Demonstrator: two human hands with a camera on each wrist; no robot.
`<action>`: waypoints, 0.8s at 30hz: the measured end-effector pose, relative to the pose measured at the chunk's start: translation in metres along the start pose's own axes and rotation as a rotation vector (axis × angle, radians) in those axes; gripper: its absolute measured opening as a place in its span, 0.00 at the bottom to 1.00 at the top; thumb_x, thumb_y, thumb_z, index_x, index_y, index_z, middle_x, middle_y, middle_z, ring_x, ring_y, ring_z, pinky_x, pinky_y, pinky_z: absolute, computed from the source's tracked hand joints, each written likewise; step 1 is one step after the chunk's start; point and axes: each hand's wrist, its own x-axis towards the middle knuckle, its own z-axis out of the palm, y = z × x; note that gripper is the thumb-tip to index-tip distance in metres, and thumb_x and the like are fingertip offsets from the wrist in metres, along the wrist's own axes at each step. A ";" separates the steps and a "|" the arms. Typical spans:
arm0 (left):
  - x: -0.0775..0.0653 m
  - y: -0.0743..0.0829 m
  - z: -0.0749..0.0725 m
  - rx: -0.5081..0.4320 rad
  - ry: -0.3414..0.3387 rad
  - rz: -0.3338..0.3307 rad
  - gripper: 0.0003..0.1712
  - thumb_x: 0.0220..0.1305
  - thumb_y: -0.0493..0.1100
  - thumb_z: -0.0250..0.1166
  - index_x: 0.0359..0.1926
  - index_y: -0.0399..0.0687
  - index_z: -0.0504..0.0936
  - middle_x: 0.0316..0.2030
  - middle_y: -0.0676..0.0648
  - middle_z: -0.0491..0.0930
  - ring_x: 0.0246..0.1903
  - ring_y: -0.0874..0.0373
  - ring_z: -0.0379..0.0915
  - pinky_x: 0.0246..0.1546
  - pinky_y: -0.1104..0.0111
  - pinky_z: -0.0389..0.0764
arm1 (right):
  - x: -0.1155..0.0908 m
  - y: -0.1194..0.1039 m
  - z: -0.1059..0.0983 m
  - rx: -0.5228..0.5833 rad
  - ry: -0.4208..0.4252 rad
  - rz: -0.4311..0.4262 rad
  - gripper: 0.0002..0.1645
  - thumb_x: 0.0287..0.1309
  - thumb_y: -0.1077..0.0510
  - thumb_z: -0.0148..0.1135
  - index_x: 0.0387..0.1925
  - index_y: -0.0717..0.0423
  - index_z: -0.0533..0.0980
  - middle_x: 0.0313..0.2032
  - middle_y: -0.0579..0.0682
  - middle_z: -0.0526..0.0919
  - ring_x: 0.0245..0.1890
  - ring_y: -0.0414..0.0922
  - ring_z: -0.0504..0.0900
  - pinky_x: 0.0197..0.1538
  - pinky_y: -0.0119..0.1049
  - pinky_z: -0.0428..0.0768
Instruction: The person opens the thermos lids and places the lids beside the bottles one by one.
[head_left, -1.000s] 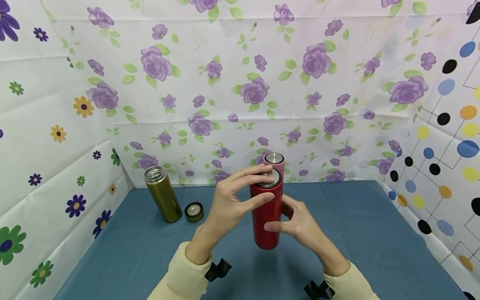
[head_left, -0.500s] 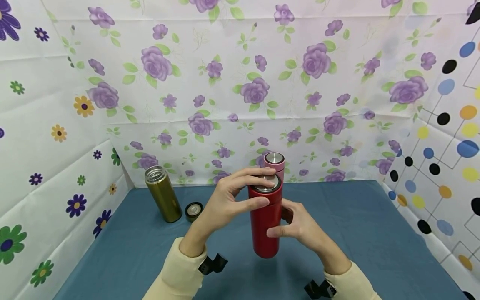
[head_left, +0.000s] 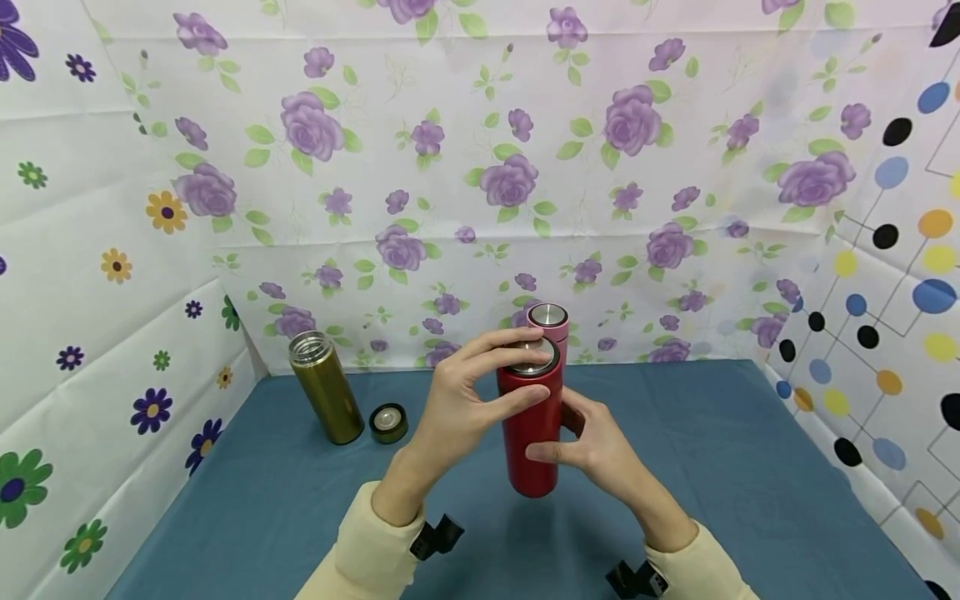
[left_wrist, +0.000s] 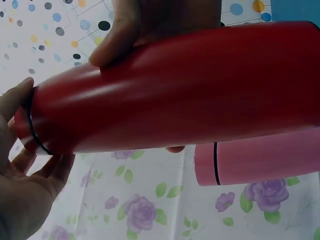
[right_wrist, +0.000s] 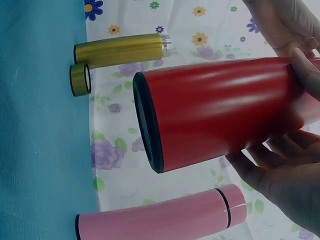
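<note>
A red thermos flask point(head_left: 531, 433) is held nearly upright over the table's middle, its black base point(right_wrist: 147, 122) showing in the right wrist view. My left hand point(head_left: 468, 392) grips its lid point(left_wrist: 24, 131) from the left, fingers across the steel top and thumb on the near side. Lower down, my right hand point(head_left: 600, 442) holds the body, thumb in front and fingers behind. In the left wrist view a black ring runs between lid and body, with the left fingertips right at it. Just behind the red flask stands a closed pink thermos flask point(left_wrist: 265, 157), partly hidden in the head view.
An uncapped gold-green thermos flask point(head_left: 327, 392) stands at the back left of the blue-covered table point(head_left: 247, 500). Its matching lid point(head_left: 388, 423) lies beside it. Flower-printed cloth point(head_left: 450, 125) hangs behind, and dotted cloth point(head_left: 892, 333) on the right.
Half a second ago the left hand shifted left and the red flask dipped slightly. Now the left hand is back further right on the lid, and the flask sits a little higher.
</note>
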 end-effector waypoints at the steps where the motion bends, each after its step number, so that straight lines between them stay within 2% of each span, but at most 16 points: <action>1: 0.000 0.000 0.000 0.011 0.000 -0.006 0.22 0.61 0.27 0.74 0.56 0.40 0.87 0.65 0.44 0.78 0.65 0.50 0.74 0.60 0.56 0.81 | 0.000 0.000 0.000 -0.006 0.007 0.001 0.37 0.62 0.53 0.74 0.71 0.45 0.73 0.56 0.49 0.85 0.54 0.54 0.83 0.56 0.44 0.84; 9: -0.002 -0.001 -0.007 -0.043 -0.097 -0.030 0.19 0.71 0.36 0.69 0.61 0.41 0.84 0.69 0.45 0.74 0.69 0.50 0.69 0.63 0.54 0.79 | -0.001 0.000 -0.002 0.027 -0.020 0.033 0.36 0.62 0.53 0.73 0.71 0.48 0.73 0.58 0.50 0.83 0.57 0.55 0.82 0.57 0.44 0.84; 14: -0.001 -0.002 -0.010 -0.107 -0.131 -0.023 0.19 0.73 0.39 0.68 0.61 0.40 0.83 0.69 0.44 0.74 0.69 0.48 0.69 0.64 0.53 0.78 | -0.003 0.000 -0.004 0.058 -0.062 0.054 0.36 0.63 0.53 0.72 0.70 0.51 0.73 0.60 0.53 0.82 0.59 0.57 0.80 0.58 0.45 0.83; 20: 0.001 -0.003 -0.009 -0.140 -0.102 -0.008 0.19 0.71 0.41 0.70 0.59 0.38 0.84 0.66 0.42 0.76 0.67 0.46 0.72 0.62 0.52 0.79 | -0.002 -0.001 -0.004 0.068 -0.068 0.051 0.34 0.63 0.53 0.72 0.69 0.51 0.73 0.59 0.53 0.82 0.58 0.58 0.81 0.57 0.47 0.84; 24: 0.001 -0.004 -0.005 -0.088 -0.045 -0.010 0.19 0.67 0.35 0.72 0.58 0.39 0.86 0.65 0.42 0.77 0.66 0.47 0.73 0.60 0.54 0.81 | -0.001 -0.001 -0.002 0.043 -0.033 0.030 0.34 0.63 0.53 0.72 0.69 0.49 0.74 0.57 0.51 0.84 0.56 0.57 0.82 0.56 0.46 0.84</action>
